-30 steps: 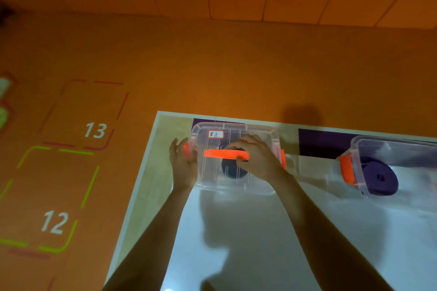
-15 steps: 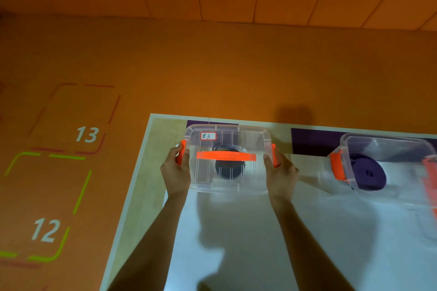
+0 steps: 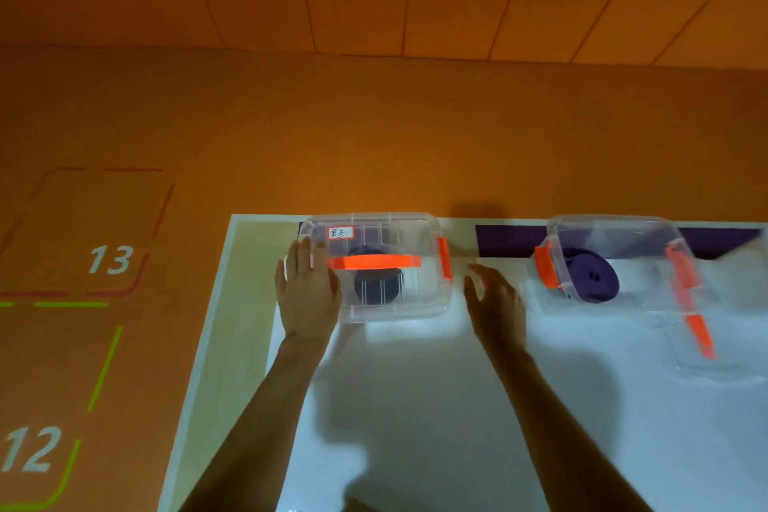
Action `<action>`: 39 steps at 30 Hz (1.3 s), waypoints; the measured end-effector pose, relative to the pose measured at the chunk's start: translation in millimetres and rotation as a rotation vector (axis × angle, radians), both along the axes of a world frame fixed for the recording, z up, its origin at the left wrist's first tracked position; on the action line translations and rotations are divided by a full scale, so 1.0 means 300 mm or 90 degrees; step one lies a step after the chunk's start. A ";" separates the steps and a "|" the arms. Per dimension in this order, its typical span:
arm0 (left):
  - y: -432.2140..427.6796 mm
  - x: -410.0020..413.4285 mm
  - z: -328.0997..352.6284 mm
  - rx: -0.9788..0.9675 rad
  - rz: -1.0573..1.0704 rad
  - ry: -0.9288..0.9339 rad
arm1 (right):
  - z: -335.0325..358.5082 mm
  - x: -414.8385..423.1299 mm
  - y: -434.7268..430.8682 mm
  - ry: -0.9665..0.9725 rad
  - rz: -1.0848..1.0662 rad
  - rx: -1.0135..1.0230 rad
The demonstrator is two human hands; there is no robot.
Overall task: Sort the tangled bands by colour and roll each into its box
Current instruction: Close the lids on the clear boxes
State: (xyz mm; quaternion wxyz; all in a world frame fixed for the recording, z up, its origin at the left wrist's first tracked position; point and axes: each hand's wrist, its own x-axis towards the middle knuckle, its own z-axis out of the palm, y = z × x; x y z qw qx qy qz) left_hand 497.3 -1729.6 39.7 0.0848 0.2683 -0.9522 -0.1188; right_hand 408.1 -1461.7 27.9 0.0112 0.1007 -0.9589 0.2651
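my left hand [image 3: 307, 295], fingers straight, touches the lidded box [image 3: 415, 303] holding the rolled dark band [image 3: 376, 287], my right hand [image 3: 496, 303] open just beyond it; i'd press both side clips [image 3: 444, 264] flush.

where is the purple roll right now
In the head view, the purple roll lies inside the clear box on the right, just right of the right hand.

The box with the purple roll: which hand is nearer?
Right. The right hand is just left of the purple-roll box, clear of it; the left hand is at the lidded box, on its left end.
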 end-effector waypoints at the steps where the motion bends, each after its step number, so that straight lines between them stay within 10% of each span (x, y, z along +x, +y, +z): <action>1: 0.049 0.001 0.021 0.004 -0.042 0.019 | 0.005 0.021 0.059 -0.002 -0.014 0.026; 10: 0.660 -0.128 0.065 0.061 -0.304 -0.036 | -0.071 0.108 0.666 -0.093 -0.155 0.119; 22: 1.275 -0.350 -0.080 0.237 -0.144 -0.118 | -0.182 -0.292 1.448 -0.204 -0.195 0.100; 30: 1.427 -0.445 -0.062 0.333 -0.130 0.110 | -0.317 -0.470 1.597 -0.220 -0.154 0.123; 39: 1.403 -0.466 -0.110 0.284 -0.103 0.082 | -0.314 -0.484 1.573 -0.322 -0.239 0.067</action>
